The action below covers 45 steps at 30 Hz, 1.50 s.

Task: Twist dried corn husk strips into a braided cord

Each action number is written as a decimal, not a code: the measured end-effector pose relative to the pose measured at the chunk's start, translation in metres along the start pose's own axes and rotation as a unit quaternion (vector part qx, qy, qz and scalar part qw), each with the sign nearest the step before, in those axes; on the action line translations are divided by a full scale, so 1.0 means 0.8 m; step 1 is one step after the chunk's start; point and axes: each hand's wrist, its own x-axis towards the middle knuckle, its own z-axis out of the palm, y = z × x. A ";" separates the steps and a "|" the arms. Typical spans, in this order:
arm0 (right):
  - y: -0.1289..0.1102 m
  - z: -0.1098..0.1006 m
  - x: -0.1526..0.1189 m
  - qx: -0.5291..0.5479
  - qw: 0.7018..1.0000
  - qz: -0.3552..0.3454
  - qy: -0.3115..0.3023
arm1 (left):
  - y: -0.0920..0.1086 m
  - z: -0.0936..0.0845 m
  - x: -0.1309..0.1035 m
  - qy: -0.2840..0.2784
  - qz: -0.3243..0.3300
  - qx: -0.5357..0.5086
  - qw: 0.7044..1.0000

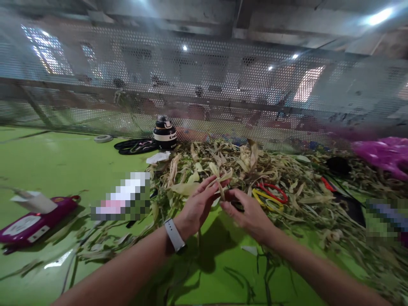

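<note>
My left hand [199, 208], with a pale watch strap [174, 235] at the wrist, is closed around the lower part of a small bunch of pale dried leaves [220, 175]. The leaf tips fan out above the fingers. From the other side my right hand [250, 212] pinches at the same bunch, thumb and fingers bent together. Beyond both hands lies a wide heap of dried leaves [296, 182]. A red loop [277, 192] and a yellow loop [267, 199], perhaps scissor handles, rest on the heap just right of my right hand.
The green table [121, 165] carries a purple power strip [41, 223] with a white plug at left. Behind stand a black bottle [165, 132] and a coiled black item [135, 146]. A perforated metal screen [204, 85] closes the back. A pink plastic bag [385, 157] lies right.
</note>
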 end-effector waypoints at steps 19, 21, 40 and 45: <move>0.014 0.006 0.000 -0.160 0.972 -0.142 0.099 | 0.003 0.000 0.004 0.111 0.016 0.121 0.986; 0.016 0.000 0.003 -0.208 0.954 -0.172 0.128 | 0.001 -0.001 0.004 0.076 0.011 0.170 0.982; 0.022 0.019 0.000 0.023 0.992 0.030 0.122 | 0.008 0.004 -0.020 -0.063 0.191 0.474 0.858; 0.022 0.022 -0.003 0.077 0.989 0.026 0.125 | 0.001 0.006 -0.016 -0.038 0.117 0.371 0.920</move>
